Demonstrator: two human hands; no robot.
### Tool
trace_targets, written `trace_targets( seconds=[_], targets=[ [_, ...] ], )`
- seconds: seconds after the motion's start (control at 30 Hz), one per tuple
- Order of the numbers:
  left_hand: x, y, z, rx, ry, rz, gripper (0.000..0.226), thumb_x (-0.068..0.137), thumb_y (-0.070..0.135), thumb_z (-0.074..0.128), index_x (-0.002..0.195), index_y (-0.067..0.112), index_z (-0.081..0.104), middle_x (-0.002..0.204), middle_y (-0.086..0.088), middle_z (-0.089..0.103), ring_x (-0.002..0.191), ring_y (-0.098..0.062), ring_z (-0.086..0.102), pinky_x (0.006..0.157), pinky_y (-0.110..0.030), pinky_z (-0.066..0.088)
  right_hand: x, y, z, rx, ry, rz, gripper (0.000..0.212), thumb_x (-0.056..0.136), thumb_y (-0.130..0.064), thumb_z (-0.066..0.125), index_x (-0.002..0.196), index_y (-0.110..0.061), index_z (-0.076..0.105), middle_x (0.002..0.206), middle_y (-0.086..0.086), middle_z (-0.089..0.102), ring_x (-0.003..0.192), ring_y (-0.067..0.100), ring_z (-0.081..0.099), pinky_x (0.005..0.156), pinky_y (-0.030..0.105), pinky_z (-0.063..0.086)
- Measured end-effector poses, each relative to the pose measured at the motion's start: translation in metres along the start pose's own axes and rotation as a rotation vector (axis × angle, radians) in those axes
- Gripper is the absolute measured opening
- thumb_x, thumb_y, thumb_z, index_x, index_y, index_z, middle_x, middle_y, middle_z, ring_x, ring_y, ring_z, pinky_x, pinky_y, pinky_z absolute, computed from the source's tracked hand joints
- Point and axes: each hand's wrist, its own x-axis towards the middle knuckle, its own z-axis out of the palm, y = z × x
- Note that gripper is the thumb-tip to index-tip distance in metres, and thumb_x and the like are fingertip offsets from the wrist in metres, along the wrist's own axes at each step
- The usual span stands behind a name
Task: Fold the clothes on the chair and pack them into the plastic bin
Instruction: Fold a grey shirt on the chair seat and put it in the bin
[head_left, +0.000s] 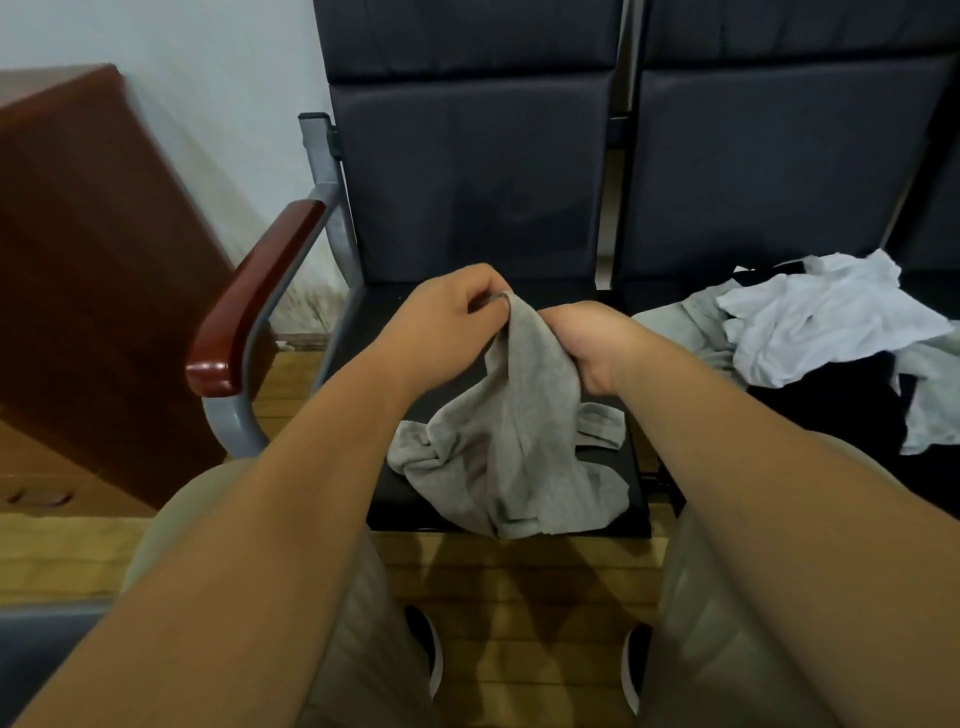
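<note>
A grey garment (511, 441) hangs bunched over the black seat (636, 519) of the left chair, its lower part crumpled on the seat's front. My left hand (447, 317) pinches its top edge. Just to the right, my right hand (587, 343) grips the same garment. On the right chair's seat lies a loose pile of clothes (821, 332): white and light grey pieces over a black one (841, 410). No plastic bin is in view.
The left chair has a reddish wooden armrest (249, 306) on a grey metal frame. A dark brown wooden cabinet (88, 270) stands at the left. My knees and shoes are over the wooden floor (519, 587) in front of the seats.
</note>
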Motion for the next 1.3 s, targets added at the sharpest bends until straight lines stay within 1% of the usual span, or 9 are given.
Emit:
trace_targets(
  seconds=[0.13, 0.23, 0.33, 0.53, 0.7, 0.8, 0.9, 1.1, 1.3],
  targets=[
    [0.013, 0.007, 0.007, -0.053, 0.055, -0.115, 0.016, 0.101, 0.035, 0.058, 0.093, 0.027, 0.068, 0.084, 0.008, 0.071, 0.075, -0.010, 0.065, 0.071, -0.032, 0.058, 0.004, 0.001, 0.000, -0.073, 0.064, -0.018, 0.024, 0.094, -0.027, 0.072, 0.108, -0.008, 0.079, 0.100, 0.016, 0.081, 0.094, 0.036, 0.079, 0.092, 0.054, 0.063],
    [0.021, 0.009, 0.009, -0.051, 0.056, -0.158, 0.019, 0.098, 0.041, 0.062, 0.088, 0.026, 0.070, 0.086, 0.005, 0.073, 0.080, -0.016, 0.071, 0.068, -0.034, 0.063, 0.008, -0.003, -0.001, -0.312, 0.211, -0.126, 0.020, 0.098, -0.021, 0.060, 0.093, -0.011, 0.077, 0.098, 0.016, 0.076, 0.094, 0.032, 0.074, 0.093, 0.049, 0.062],
    [0.026, 0.008, 0.011, -0.053, 0.032, -0.181, 0.023, 0.097, 0.045, 0.067, 0.086, 0.025, 0.072, 0.081, 0.003, 0.073, 0.068, -0.015, 0.070, 0.053, -0.027, 0.057, 0.005, -0.010, -0.001, -0.380, 0.249, -0.244, 0.027, 0.099, -0.016, 0.055, 0.080, -0.024, 0.072, 0.086, 0.000, 0.068, 0.092, 0.023, 0.067, 0.086, 0.040, 0.057],
    [0.032, 0.015, 0.016, -0.049, 0.037, -0.285, 0.024, 0.096, 0.042, 0.069, 0.086, 0.021, 0.076, 0.078, -0.001, 0.069, 0.067, -0.018, 0.064, 0.054, -0.028, 0.050, -0.027, 0.020, 0.001, -0.346, 0.106, -0.374, 0.029, 0.098, -0.024, 0.061, 0.127, -0.028, 0.063, 0.112, -0.008, 0.068, 0.104, 0.010, 0.065, 0.086, 0.031, 0.054],
    [0.034, 0.022, 0.020, -0.066, 0.015, -0.307, 0.027, 0.097, 0.047, 0.068, 0.088, 0.023, 0.077, 0.078, -0.002, 0.067, 0.062, -0.017, 0.061, 0.051, -0.027, 0.049, -0.012, 0.036, 0.006, -0.535, 0.220, -0.521, 0.008, 0.098, -0.030, 0.067, 0.099, -0.024, 0.062, 0.101, -0.002, 0.060, 0.086, 0.012, 0.061, 0.067, 0.024, 0.042],
    [0.038, 0.019, 0.017, -0.134, 0.023, -0.338, 0.028, 0.094, 0.049, 0.071, 0.088, 0.023, 0.078, 0.077, -0.003, 0.067, 0.064, -0.020, 0.065, 0.050, -0.026, 0.051, 0.000, 0.044, 0.002, -0.593, 0.281, -0.563, 0.018, 0.098, -0.018, 0.060, 0.084, -0.028, 0.056, 0.096, -0.001, 0.055, 0.082, 0.012, 0.056, 0.066, 0.025, 0.039],
    [0.042, 0.012, 0.012, -0.275, 0.086, -0.399, 0.028, 0.091, 0.049, 0.076, 0.093, 0.022, 0.078, 0.089, -0.004, 0.072, 0.078, -0.020, 0.069, 0.052, -0.024, 0.053, 0.009, 0.047, -0.008, -0.691, 0.321, -0.514, 0.020, 0.097, -0.016, 0.057, 0.080, -0.026, 0.057, 0.093, 0.001, 0.055, 0.080, 0.016, 0.056, 0.060, 0.025, 0.037],
    [0.045, -0.004, -0.012, -0.506, 0.284, -0.486, 0.032, 0.088, 0.047, 0.080, 0.097, 0.016, 0.076, 0.078, -0.004, 0.057, 0.062, -0.015, 0.053, 0.053, -0.025, 0.055, 0.016, 0.049, -0.026, -0.632, 0.341, -0.344, 0.015, 0.095, -0.016, 0.057, 0.094, -0.019, 0.072, 0.087, 0.002, 0.071, 0.075, 0.020, 0.069, 0.054, 0.027, 0.049],
    [0.042, -0.033, -0.043, -0.780, 0.536, -0.574, 0.030, 0.087, 0.044, 0.082, 0.102, 0.021, 0.071, 0.088, -0.002, 0.059, 0.060, -0.010, 0.048, 0.060, -0.028, 0.054, 0.027, 0.053, -0.039, -0.819, 0.376, -0.160, 0.018, 0.090, -0.009, 0.053, 0.082, -0.011, 0.069, 0.084, 0.007, 0.069, 0.077, 0.025, 0.066, 0.061, 0.031, 0.050]
  ],
)
